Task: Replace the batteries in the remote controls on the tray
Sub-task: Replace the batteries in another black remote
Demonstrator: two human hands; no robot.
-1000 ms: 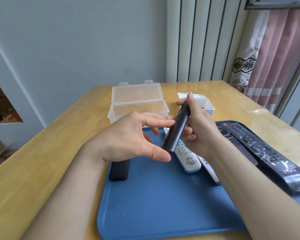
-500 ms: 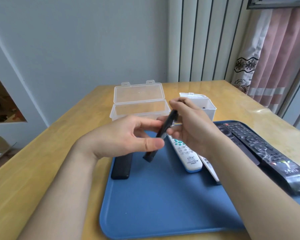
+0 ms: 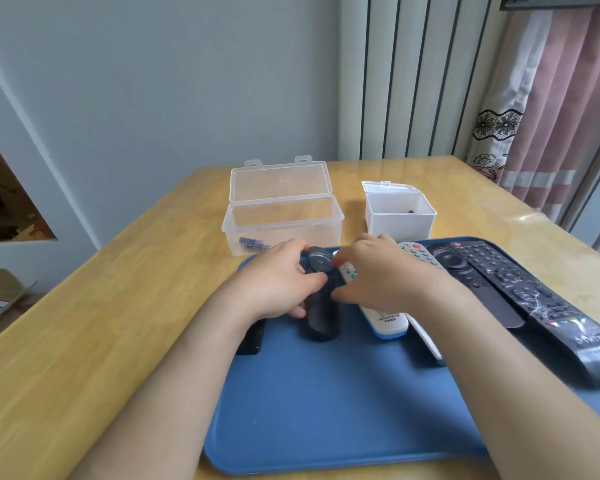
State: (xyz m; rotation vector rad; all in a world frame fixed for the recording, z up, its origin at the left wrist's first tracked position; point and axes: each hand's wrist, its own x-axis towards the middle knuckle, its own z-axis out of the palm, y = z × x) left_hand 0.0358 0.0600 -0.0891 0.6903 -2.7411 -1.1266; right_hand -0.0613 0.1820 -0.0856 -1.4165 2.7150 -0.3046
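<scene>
My left hand (image 3: pixel 278 282) wraps around a black remote (image 3: pixel 321 299) lying over the blue tray (image 3: pixel 326 410), fingers curled on its side. My right hand (image 3: pixel 378 275) sits against its other side with fingers loosely bent; whether they grip is hard to tell. Batteries (image 3: pixel 252 242) lie in the clear box (image 3: pixel 281 216) behind.

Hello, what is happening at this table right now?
A person is working on remote controls over a blue tray. The left hand holds a small black remote, and the right hand is at its side. More remotes lie on the tray to the right: a white one and a long black one. Behind the tray, an open clear box holds batteries.
</scene>
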